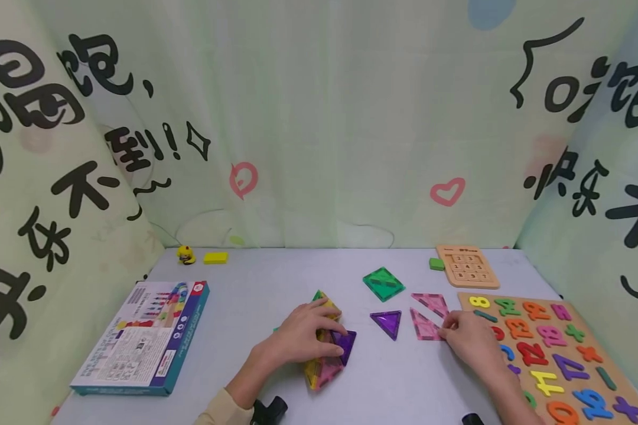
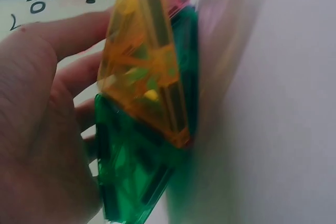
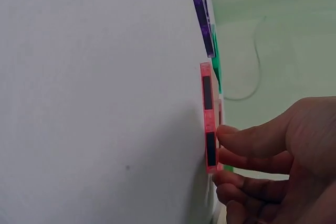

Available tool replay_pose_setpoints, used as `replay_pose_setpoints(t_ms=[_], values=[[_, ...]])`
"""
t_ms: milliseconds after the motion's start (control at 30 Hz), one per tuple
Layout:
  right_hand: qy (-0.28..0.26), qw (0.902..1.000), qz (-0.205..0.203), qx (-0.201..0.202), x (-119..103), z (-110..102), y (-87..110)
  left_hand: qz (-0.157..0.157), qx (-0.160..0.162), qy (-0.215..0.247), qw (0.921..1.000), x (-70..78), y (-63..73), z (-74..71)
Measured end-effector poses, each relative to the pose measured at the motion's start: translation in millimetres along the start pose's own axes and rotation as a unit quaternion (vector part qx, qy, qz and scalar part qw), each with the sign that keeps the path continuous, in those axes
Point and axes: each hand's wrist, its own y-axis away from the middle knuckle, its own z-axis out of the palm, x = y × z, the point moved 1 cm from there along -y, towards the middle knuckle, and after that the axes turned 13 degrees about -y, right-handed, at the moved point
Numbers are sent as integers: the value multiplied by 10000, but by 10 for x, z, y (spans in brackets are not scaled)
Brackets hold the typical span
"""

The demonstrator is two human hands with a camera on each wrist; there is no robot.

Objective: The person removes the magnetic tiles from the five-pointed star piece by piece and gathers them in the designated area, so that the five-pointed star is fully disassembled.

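My left hand (image 1: 308, 333) holds a small built-up shape of translucent magnetic tiles, its fingers spread around the sides. Yellow, pink and purple faces show from above; in the left wrist view an orange tile (image 2: 142, 56) and a green tile (image 2: 134, 166) face the camera. On the right, my right hand (image 1: 473, 339) pinches the corner of a pink triangular tile (image 1: 424, 327), which lies on the table. Just behind it lies another pink triangular tile (image 1: 430, 303). A purple triangular tile (image 1: 386, 324) lies between the hands, and green tiles (image 1: 384, 284) lie farther back.
A number puzzle board (image 1: 563, 348) fills the right side. Behind it are a wooden number board (image 1: 468, 267) and a green block (image 1: 436, 264). A flat box (image 1: 138, 336) lies at left, with a yellow figurine (image 1: 186, 255) and yellow block (image 1: 215, 258) beyond.
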Motion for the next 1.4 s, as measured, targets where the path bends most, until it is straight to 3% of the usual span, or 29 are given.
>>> replay_pose_setpoints(t_ms=[167,300,467,600,867,1100,1267,1400], values=[[-11,9980,-624,66,-135,52,76,47,-246,94,9996,-30,9,-63],[-342,9899,-1343,-283,-353,237,198,12,-303,274,9992,-72,16,-70],[-836,9691,-2052,-1079,-613,569,321,-140,-352,394,9985,-109,30,-65],[-917,9543,-2458,-1429,-756,820,348,-219,-366,457,9980,-120,36,-64],[-936,9573,-2342,-1410,-898,1030,336,-245,-339,731,9964,-120,26,-66],[-1737,9480,-2035,-1721,-870,956,301,-280,-326,800,9959,-134,28,-74],[-1967,9405,-1927,-1992,-828,866,295,-277,-325,820,9957,-139,22,-63],[-2071,9438,-1641,-1983,-762,754,308,-304,-348,845,9954,-141,18,-57]])
